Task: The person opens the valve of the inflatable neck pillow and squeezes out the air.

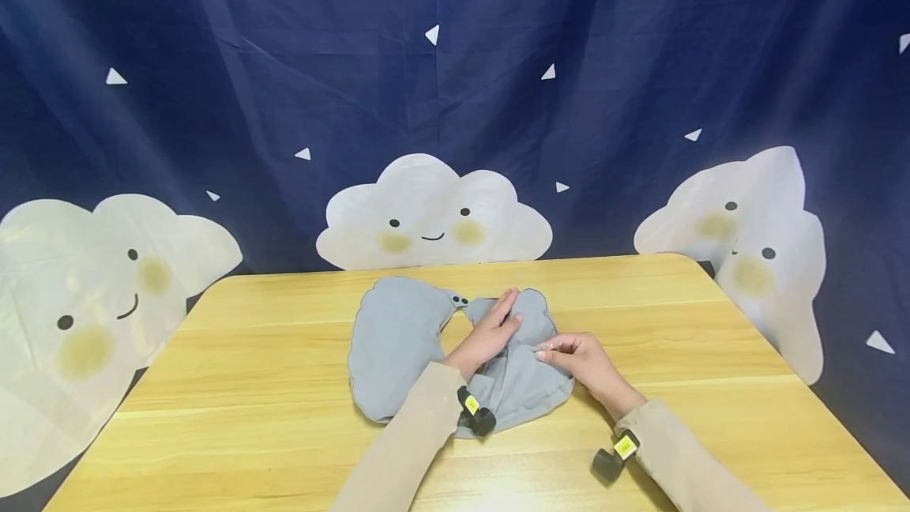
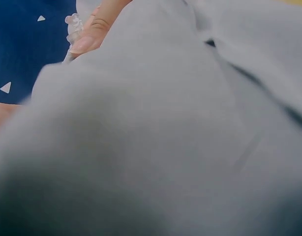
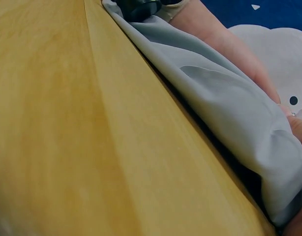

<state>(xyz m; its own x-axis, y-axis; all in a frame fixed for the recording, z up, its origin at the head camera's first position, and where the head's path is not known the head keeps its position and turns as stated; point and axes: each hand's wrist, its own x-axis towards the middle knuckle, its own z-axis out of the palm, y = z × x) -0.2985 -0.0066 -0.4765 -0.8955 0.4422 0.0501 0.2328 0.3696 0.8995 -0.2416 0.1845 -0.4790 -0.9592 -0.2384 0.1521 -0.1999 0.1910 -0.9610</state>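
Observation:
A grey U-shaped neck pillow [image 1: 394,338] lies on the table, its two ends near each other at the far side, with dark snap buttons [image 1: 460,301] there. Its left half looks full and smooth, while the right half is flatter and wrinkled. My left hand [image 1: 490,336] rests on the right half with fingers extended. At that half's right side, my right hand [image 1: 588,363] pinches at a small clear plastic valve [image 2: 74,28] between thumb and fingers. Grey fabric fills most of the left wrist view. In the right wrist view, the pillow's folded edge [image 3: 210,93] partly hides the hands.
The pillow sits on a light wooden table [image 1: 249,385]. A dark blue curtain [image 1: 355,85] with white smiling clouds and small triangles hangs behind the table and along its sides. Black cameras [image 1: 478,413] are strapped to both wrists over beige sleeves.

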